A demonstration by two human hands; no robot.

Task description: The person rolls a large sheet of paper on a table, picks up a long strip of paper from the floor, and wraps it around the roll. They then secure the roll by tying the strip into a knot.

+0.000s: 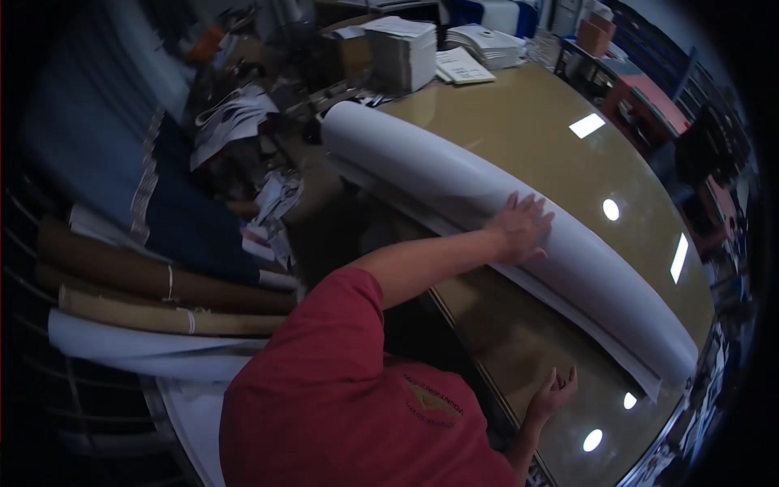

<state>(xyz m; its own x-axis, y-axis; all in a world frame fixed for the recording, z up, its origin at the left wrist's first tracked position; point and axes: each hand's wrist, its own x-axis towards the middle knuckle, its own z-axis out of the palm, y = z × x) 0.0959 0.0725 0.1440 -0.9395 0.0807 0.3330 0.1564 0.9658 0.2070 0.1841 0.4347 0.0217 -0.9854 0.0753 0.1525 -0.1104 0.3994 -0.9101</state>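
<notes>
A large white paper roll [454, 166] lies across the tan glossy table [519, 114], its loose edge [600, 333] sticking out along the near side. My left hand [523, 230] rests on top of the roll near its middle, fingers spread and pressed flat. Lower right, my right hand [556, 394] is held over the near part of the table, apart from the roll. Its fingers are slightly bent and apart, with nothing seen in them.
At the table's far end are a paper stack [406, 53], a notepad [465, 66] and more stacked sheets [487, 45]. On my left lie a brown roll [114, 260], a tan roll [130, 312] and a white roll [122, 341]. Crumpled papers [235, 122] hang beyond them.
</notes>
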